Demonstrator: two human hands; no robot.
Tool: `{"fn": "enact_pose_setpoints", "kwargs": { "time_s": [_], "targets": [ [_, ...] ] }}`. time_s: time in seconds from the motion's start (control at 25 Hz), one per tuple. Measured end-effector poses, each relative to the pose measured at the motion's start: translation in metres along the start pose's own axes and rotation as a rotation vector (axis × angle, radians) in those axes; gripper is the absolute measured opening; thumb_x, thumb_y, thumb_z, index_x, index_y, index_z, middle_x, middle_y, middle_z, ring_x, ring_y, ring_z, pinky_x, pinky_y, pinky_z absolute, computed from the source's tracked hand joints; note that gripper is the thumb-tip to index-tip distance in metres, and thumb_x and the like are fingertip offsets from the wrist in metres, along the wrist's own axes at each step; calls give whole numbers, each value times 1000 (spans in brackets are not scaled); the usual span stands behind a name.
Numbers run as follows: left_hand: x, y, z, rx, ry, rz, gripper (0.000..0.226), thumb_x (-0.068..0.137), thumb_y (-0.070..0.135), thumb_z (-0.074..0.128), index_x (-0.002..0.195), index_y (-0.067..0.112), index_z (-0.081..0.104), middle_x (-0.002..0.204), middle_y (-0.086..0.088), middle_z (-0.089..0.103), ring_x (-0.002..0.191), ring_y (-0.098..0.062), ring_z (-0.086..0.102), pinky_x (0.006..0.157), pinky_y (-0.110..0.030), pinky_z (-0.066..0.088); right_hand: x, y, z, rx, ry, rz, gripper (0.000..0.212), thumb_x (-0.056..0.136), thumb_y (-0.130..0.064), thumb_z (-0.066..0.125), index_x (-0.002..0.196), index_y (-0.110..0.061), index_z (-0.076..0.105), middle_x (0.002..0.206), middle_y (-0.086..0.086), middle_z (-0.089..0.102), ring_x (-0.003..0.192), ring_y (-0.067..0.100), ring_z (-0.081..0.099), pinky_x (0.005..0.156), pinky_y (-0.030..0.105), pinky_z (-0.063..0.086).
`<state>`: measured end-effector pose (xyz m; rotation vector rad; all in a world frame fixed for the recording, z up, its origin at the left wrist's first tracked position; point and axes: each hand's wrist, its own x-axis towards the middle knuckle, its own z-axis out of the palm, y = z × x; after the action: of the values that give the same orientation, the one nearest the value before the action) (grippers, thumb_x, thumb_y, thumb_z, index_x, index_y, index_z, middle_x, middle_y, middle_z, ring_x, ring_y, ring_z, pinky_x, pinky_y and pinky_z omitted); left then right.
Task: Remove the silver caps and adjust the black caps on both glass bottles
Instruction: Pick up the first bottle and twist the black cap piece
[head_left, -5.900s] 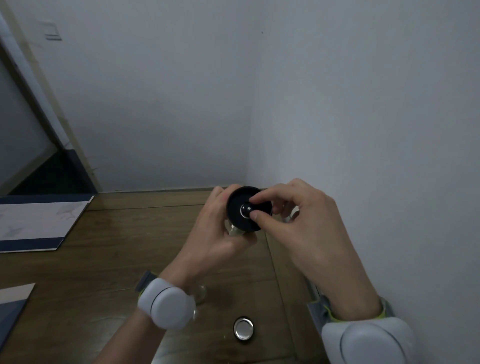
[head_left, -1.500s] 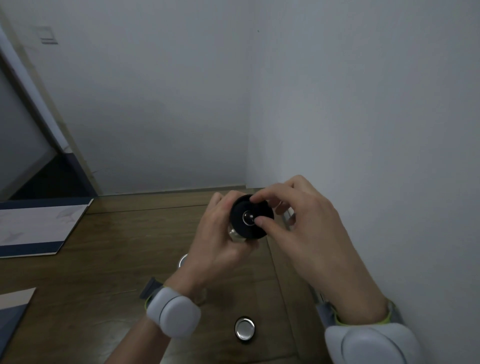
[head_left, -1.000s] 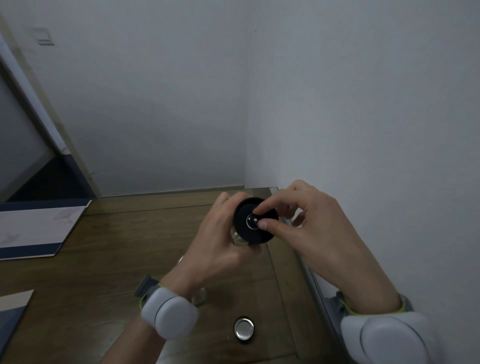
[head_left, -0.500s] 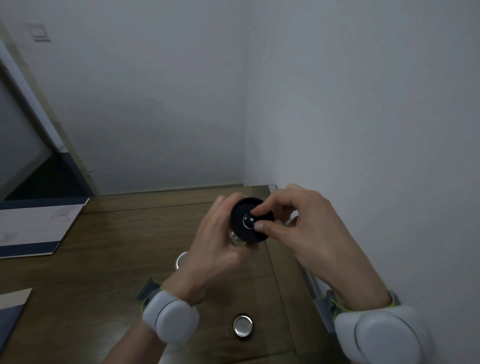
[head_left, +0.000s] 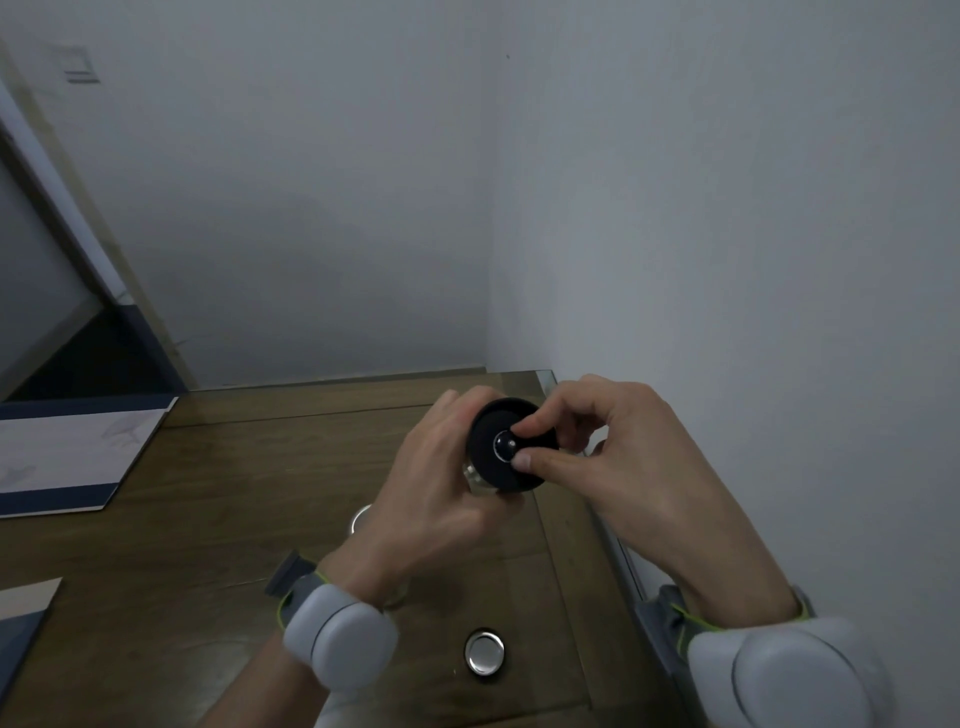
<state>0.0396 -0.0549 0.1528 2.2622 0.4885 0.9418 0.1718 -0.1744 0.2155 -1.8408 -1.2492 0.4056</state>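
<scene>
Black cap (head_left: 511, 445), round and disc-shaped with a small shiny ringed knob at its middle, sits just right of the frame's centre, raised above the wooden table (head_left: 218, 525) and tipped so its flat face looks toward the camera. Under its lower left edge a bit of the glass bottle (head_left: 475, 475) shows, mostly hidden by the left hand (head_left: 436, 499), which is wrapped around it from the left with the fingers curled closed on the bottle. The right hand (head_left: 618, 457) comes in from the right, its thumb and forefinger pinched on the knob at the cap's centre, the other fingers folded behind the cap's rim. Both wrists carry grey rounded bands (head_left: 340, 642). Low in the frame, below the hands, one silver cap (head_left: 484, 651) lies on the table by itself. Another round silver piece (head_left: 359, 519) peeks out at the left edge of the left hand; what it is cannot be told. At the left edge of the frame a white and navy booklet (head_left: 67, 462) lies flat on the table, and the corner of another sheet (head_left: 23, 618) shows at lower left. Pale walls meet in a corner above the hands.
</scene>
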Motion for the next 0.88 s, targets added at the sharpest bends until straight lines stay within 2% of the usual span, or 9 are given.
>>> {"fn": "enact_pose_setpoints", "kwargs": {
  "time_s": [0.16, 0.28, 0.4, 0.48, 0.6, 0.72, 0.88],
  "targets": [
    [-2, 1, 6, -26, 87, -16, 38, 69, 29, 69, 106, 24, 66, 96, 26, 57, 88, -21, 59, 73, -39, 48, 0, 0, 5, 11, 53, 14, 15, 72, -26, 87, 77, -32, 75, 71, -9, 58, 74, 12, 59, 73, 42, 52],
    [-4, 1, 11, -36, 154, -24, 37, 70, 28, 72, 105, 31, 63, 97, 27, 60, 90, -18, 60, 75, -37, 50, 1, 0, 9, 28, 82, 28, 14, 71, -26, 87, 77, -31, 75, 69, -10, 57, 71, 11, 58, 72, 40, 51],
    [-6, -1, 15, -31, 218, -44, 36, 72, 20, 77, 107, 20, 68, 98, 18, 64, 92, -21, 62, 76, -42, 51, 1, 0, 13, 57, 98, 39, 14, 72, -26, 87, 79, -30, 76, 69, -10, 57, 71, 11, 58, 72, 39, 51],
    [-6, -1, 17, -39, 244, -59, 38, 74, 18, 79, 110, 19, 68, 104, 16, 63, 92, -24, 63, 76, -47, 53, 1, -1, 14, 68, 102, 41, 13, 72, -26, 86, 80, -30, 76, 70, -10, 58, 71, 11, 59, 73, 39, 51],
    [-7, -1, 18, -40, 257, -73, 39, 74, 17, 80, 111, 18, 68, 112, 19, 60, 92, -27, 63, 77, -52, 53, 3, 1, 16, 69, 101, 36, 13, 73, -26, 86, 80, -30, 76, 70, -9, 58, 70, 11, 58, 68, 34, 49],
    [-6, -4, 19, -31, 252, -107, 39, 74, 21, 80, 112, 18, 68, 104, 18, 64, 94, -25, 63, 77, -50, 53, 5, 5, 20, 50, 114, 19, 14, 74, -26, 86, 83, -30, 76, 73, -10, 57, 72, 9, 58, 65, 27, 42],
    [-9, -14, 22, -96, 211, -217, 49, 72, 38, 72, 118, 22, 69, 106, 16, 69, 104, -22, 65, 84, -50, 56, 9, 14, 34, 12, 131, -9, 26, 72, -37, 85, 93, -35, 71, 90, -12, 58, 84, 0, 58, 69, 20, 42]
  ]
}}
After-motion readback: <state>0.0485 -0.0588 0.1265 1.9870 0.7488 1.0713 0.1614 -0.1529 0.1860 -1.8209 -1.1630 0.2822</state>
